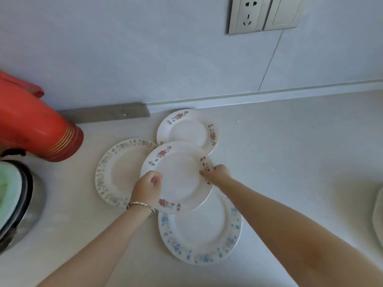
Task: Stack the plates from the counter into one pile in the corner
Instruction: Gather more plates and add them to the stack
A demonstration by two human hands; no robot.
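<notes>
We grip the held plate [178, 177], pink flowers on its rim, with both hands. Our left hand [148, 188], a bracelet [141, 206] at its wrist, curls over the near-left edge, and our right hand [217, 175] pinches the right edge. It overlaps three plates lying on the pale counter [290, 152] — a matching pink-flowered plate [186, 129] by the wall, a grey-blue-rimmed plate [116, 172] on the left, a blue-flowered plate [201, 235] nearest us. Whether it touches them we cannot tell. A red thermos [35, 125] is at far left — a wall socket [246, 15] above.
</notes>
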